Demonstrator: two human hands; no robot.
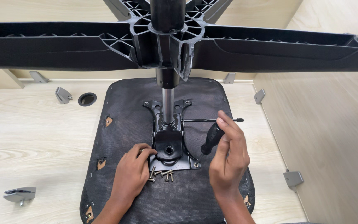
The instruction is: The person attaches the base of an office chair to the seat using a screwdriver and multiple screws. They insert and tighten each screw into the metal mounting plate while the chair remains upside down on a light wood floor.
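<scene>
Furniture assembly workshop, pale wood workbench (42, 137), upturned chair seat (121, 120), loose screws (162, 175)

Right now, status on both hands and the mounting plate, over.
Right hand grips screwdriver, tip at plate's corner screw. Left hand steadies black mounting plate. Loose screws beside left hand. Chair base overhangs.

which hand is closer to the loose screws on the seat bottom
Left. The left hand rests right beside the loose screws, fingers almost touching them. The right hand holds a screwdriver farther off, to their right.
</scene>
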